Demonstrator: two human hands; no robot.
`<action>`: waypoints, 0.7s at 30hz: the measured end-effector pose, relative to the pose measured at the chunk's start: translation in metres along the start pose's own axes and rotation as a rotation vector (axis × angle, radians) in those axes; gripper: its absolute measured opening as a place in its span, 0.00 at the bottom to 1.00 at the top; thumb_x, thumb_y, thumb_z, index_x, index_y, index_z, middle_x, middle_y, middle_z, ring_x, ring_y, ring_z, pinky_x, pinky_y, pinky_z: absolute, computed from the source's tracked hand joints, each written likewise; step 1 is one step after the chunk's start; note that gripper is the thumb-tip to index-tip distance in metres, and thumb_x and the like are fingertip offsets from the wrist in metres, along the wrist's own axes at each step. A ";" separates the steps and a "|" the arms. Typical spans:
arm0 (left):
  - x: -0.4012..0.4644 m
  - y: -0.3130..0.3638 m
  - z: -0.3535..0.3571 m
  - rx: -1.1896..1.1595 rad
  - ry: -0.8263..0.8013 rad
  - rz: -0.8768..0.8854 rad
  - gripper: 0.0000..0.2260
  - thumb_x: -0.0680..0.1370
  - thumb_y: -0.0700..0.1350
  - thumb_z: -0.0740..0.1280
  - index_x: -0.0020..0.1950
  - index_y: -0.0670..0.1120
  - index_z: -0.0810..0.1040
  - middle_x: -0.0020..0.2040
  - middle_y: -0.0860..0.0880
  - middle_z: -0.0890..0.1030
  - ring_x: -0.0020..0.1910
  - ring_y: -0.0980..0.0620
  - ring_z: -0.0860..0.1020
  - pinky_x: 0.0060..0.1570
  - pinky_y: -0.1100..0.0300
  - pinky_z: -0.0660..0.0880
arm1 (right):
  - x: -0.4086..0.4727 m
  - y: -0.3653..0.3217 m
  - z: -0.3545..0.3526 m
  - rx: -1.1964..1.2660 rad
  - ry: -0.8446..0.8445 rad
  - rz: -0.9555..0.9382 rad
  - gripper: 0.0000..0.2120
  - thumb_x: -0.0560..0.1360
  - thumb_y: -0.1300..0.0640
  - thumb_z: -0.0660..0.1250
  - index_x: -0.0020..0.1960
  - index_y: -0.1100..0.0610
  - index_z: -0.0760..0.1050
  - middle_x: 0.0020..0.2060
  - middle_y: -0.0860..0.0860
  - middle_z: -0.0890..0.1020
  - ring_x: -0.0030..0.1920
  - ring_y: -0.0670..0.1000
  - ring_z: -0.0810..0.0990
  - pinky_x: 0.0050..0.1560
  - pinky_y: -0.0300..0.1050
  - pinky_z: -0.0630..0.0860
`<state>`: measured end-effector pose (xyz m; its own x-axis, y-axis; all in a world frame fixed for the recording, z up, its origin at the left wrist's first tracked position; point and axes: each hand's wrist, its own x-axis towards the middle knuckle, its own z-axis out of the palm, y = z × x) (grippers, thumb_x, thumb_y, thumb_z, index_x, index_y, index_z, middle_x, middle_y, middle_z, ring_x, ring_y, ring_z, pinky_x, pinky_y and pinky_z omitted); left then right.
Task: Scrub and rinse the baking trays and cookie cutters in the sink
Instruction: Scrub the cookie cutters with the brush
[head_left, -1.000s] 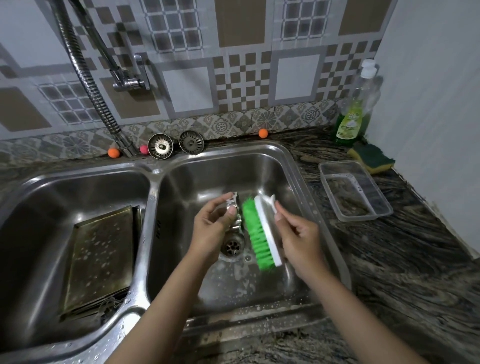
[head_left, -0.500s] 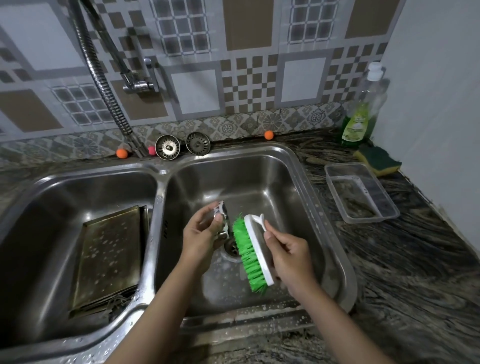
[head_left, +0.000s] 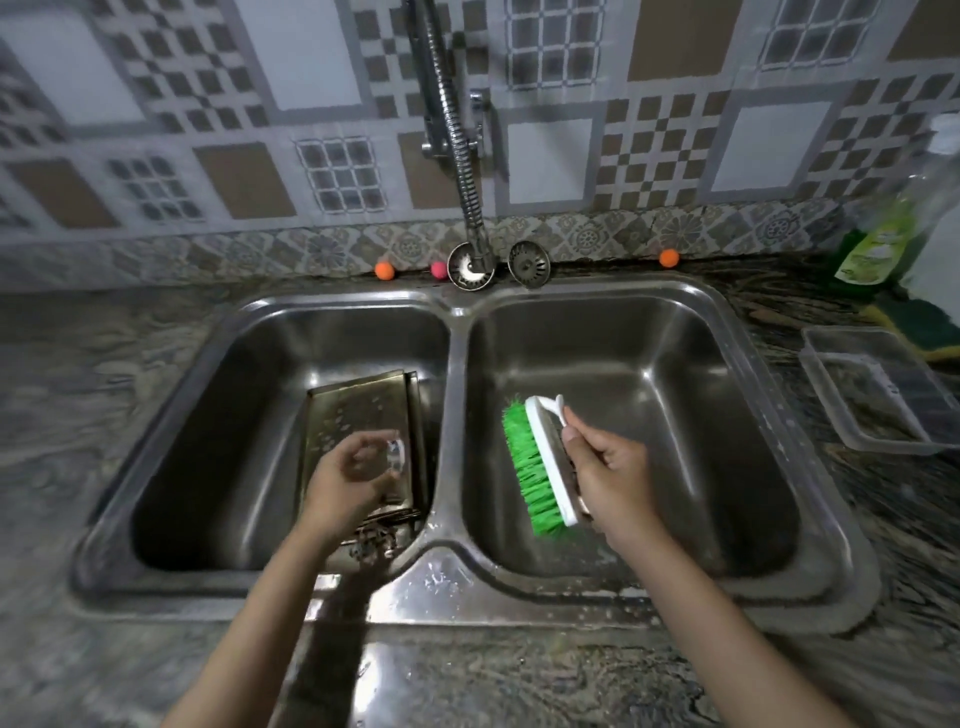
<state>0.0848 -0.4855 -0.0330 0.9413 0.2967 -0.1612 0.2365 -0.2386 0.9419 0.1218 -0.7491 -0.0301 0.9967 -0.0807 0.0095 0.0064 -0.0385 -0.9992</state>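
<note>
A small metal cookie cutter (head_left: 396, 451) is pinched in the fingers of the left hand (head_left: 349, 478) above the left basin, directly over a baking tray (head_left: 358, 415) that is propped inside that basin. A green-bristled scrubbing brush (head_left: 540, 465) is gripped by its white back in the right hand (head_left: 605, 470) over the right basin of the sink (head_left: 457, 364). The tray is seen to carry droplets or suds, so it is judged to be scrubbed but not yet rinsed; no running water is visible from the tap hose (head_left: 457, 156). Further cutters appear to lie heaped at the tray's near end (head_left: 374, 535), though their number and condition cannot be made out. The cutter's shape is blurred. A soap bottle (head_left: 883, 244), a sponge (head_left: 919, 327) and a clear plastic tub (head_left: 878, 389) are cut off at the right edge of the worktop (head_left: 104, 364).
</note>
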 end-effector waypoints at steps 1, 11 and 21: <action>0.003 -0.009 -0.012 0.155 -0.031 0.044 0.23 0.69 0.29 0.72 0.48 0.58 0.80 0.48 0.45 0.82 0.44 0.48 0.81 0.44 0.55 0.79 | -0.001 0.000 0.010 0.002 -0.007 0.006 0.15 0.76 0.57 0.66 0.50 0.34 0.78 0.44 0.44 0.84 0.41 0.42 0.76 0.46 0.42 0.73; 0.033 -0.059 -0.040 1.001 -0.723 0.237 0.21 0.71 0.36 0.67 0.60 0.55 0.79 0.58 0.53 0.81 0.56 0.54 0.78 0.52 0.67 0.71 | -0.018 0.002 0.055 -0.040 0.033 -0.020 0.14 0.77 0.61 0.66 0.60 0.46 0.76 0.42 0.31 0.81 0.48 0.44 0.77 0.48 0.35 0.75; 0.013 -0.012 0.012 0.482 -0.221 0.342 0.22 0.78 0.48 0.65 0.71 0.48 0.68 0.68 0.48 0.70 0.68 0.51 0.66 0.68 0.57 0.62 | -0.034 0.001 0.027 -0.064 0.167 0.021 0.15 0.77 0.60 0.66 0.60 0.46 0.76 0.52 0.38 0.81 0.53 0.35 0.76 0.55 0.31 0.73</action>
<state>0.0971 -0.4900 -0.0500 0.9983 -0.0558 0.0194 -0.0527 -0.6917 0.7203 0.0902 -0.7193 -0.0321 0.9693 -0.2459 0.0000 -0.0249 -0.0982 -0.9949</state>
